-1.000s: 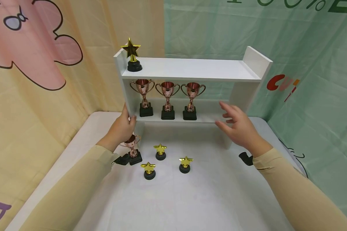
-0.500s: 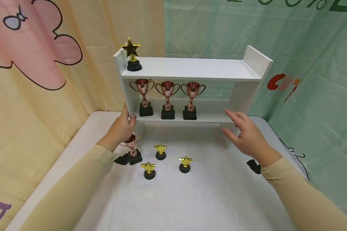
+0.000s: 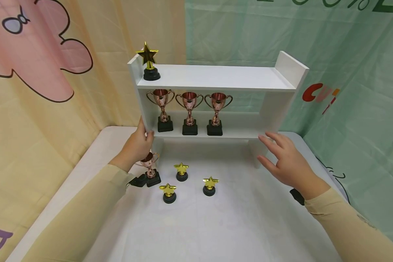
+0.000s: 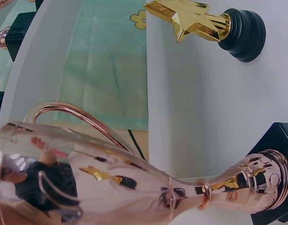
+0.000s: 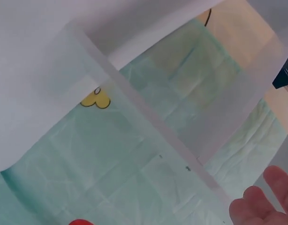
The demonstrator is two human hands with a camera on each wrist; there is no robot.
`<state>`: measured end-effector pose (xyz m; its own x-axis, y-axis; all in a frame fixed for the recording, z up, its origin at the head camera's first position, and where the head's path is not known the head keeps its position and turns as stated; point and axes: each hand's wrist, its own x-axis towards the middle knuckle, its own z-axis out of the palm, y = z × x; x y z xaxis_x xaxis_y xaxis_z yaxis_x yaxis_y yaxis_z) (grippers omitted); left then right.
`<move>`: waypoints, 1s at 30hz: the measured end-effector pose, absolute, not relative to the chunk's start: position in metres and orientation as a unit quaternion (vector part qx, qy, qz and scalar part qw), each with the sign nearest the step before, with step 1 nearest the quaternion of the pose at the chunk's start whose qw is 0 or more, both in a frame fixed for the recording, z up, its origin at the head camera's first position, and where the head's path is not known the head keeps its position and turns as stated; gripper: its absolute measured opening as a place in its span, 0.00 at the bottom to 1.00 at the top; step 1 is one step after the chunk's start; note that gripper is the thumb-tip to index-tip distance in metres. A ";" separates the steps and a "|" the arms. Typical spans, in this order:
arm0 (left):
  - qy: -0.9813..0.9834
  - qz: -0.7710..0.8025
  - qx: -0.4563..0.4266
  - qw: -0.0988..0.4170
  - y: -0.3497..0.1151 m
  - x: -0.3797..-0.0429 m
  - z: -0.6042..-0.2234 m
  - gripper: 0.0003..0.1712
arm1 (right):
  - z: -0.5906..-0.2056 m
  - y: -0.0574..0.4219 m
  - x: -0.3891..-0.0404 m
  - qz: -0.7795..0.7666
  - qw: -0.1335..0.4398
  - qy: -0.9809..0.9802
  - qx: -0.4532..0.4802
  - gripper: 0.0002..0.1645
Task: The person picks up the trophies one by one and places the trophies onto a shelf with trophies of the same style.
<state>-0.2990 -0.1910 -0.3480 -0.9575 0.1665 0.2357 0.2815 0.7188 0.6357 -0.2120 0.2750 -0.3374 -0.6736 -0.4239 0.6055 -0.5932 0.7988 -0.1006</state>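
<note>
My left hand (image 3: pixel 135 142) grips the left side panel of a white shelf unit (image 3: pixel 216 77), thumb at the front and fingers round the outer side. Just below that hand a rose-gold trophy cup (image 3: pixel 149 171) stands on the table; it looms large as the trophy cup (image 4: pixel 111 183) in the left wrist view. My right hand (image 3: pixel 288 163) hovers in front of the unit's right side panel, fingers spread, holding nothing. On the middle shelf several things line up: a left cup (image 3: pixel 161 98), a middle cup (image 3: pixel 189 102) and a right cup (image 3: pixel 218 103).
A larger gold star trophy (image 3: pixel 147 58) stands at the top shelf's left end. Three small star trophies stand on the white table (image 3: pixel 196 229): a back one (image 3: pixel 181 171), a front one (image 3: pixel 169 193) and a right one (image 3: pixel 210 186). Printed curtains (image 3: pixel 229 32) hang behind.
My right hand has drawn away to the right and downward from the middle shelf, beside the rightmost cup. The left hand keeps its place on the panel, and the trophies stand where they were.
</note>
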 end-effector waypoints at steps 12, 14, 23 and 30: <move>-0.925 -0.353 -0.116 0.080 -0.191 -0.299 -0.348 0.41 | -0.344 0.295 -0.213 0.117 0.279 -0.919 0.251 0.41; -0.925 -0.353 -0.116 0.080 -0.190 -0.298 -0.347 0.41 | -0.345 0.298 -0.215 0.118 0.281 -0.920 0.245 0.42; -0.924 -0.355 -0.117 0.078 -0.190 -0.298 -0.347 0.42 | -0.350 0.309 -0.220 0.149 0.281 -0.926 0.203 0.41; -0.922 -0.357 -0.121 0.083 -0.190 -0.300 -0.349 0.42 | -0.349 0.312 -0.223 0.156 0.288 -0.928 0.178 0.42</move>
<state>-0.2997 -0.1902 -0.3493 -0.9570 0.1638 0.2395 0.2824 0.7152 0.6394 -0.2228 0.3117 -0.3494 -0.7706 -0.2407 0.5901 -0.4205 0.8878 -0.1871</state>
